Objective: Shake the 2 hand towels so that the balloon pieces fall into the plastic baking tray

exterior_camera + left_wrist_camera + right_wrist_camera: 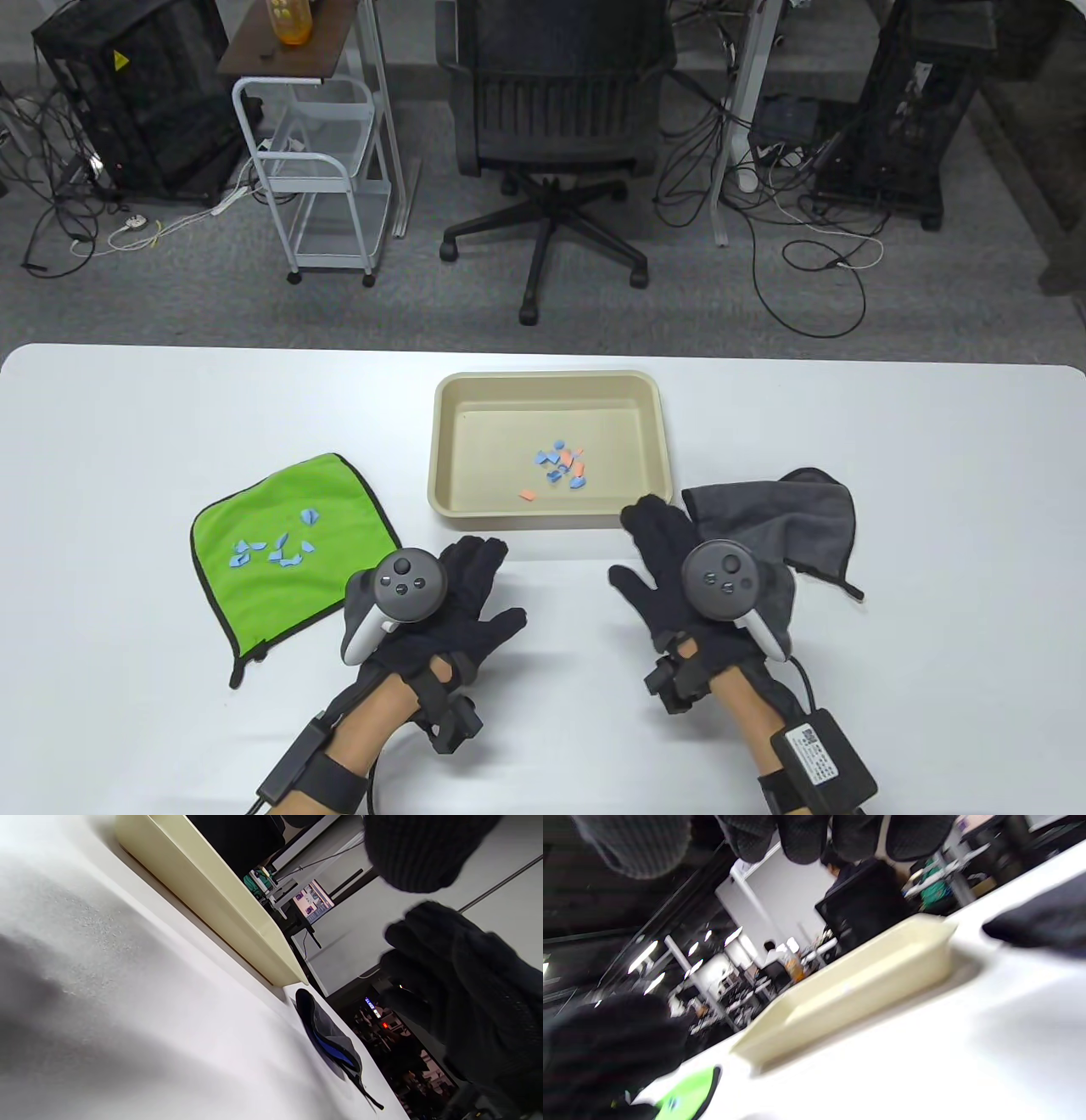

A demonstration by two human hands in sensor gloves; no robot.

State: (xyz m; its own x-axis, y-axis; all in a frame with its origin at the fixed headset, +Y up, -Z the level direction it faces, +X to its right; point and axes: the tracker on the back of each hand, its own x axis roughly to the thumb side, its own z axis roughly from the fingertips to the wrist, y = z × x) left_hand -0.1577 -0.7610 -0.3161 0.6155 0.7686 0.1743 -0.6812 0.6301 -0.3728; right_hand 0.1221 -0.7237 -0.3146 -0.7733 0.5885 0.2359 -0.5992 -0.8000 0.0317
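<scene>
Balloon pieces (273,552) lie in a loose blue cluster on the green towel (288,543), which is spread flat on the white counter (110,441) left of the tray (450,441). More scraps (562,465), blue and orange, already sit on the tray floor. The grey towel (797,518) lies rumpled to the tray's right, with no pieces visible on it (so it looks finished).

The left hand (450,611) hovers just right of the green towel, its grip loose and holding nothing. The right hand (687,577) is spread wide, empty, its outer edge over the grey towel.

The risk is in the lift. The scraps are thin, light and curled, and the towel is soft, floppy cloth with a stitched black edge; raised by one corner it would likely sag and spill them onto the counter short of the tray. The tray itself is smooth, beige, rigid plastic with rounded corners and sloping walls, shallow enough that a hard shake might bounce pieces out.
</scene>
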